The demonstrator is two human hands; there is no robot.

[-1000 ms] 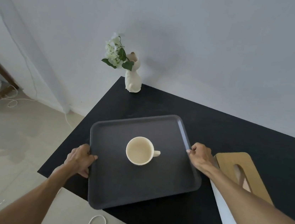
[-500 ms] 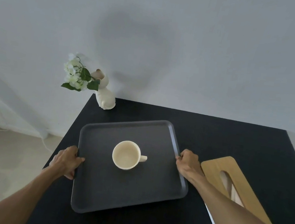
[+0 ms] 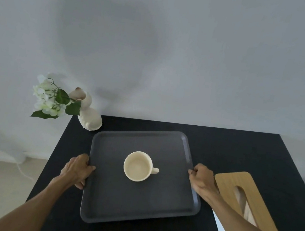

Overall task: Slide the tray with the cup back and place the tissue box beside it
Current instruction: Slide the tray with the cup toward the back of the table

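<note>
The left grip (image 3: 76, 169) and the right grip (image 3: 202, 180) are each clamped on a side edge of the tray (image 3: 110, 198); the cup (image 3: 137, 166) stands between them, and the tissue box (image 3: 235, 181) lies just beside the right grip.

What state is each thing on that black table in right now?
tray: flat on the table, gripped at both side rims
cup: upright, empty, mid-tray
tissue box: right of tray, untouched
vase: upright, holding flowers
left hand: gripping left rim
right hand: gripping right rim
</note>
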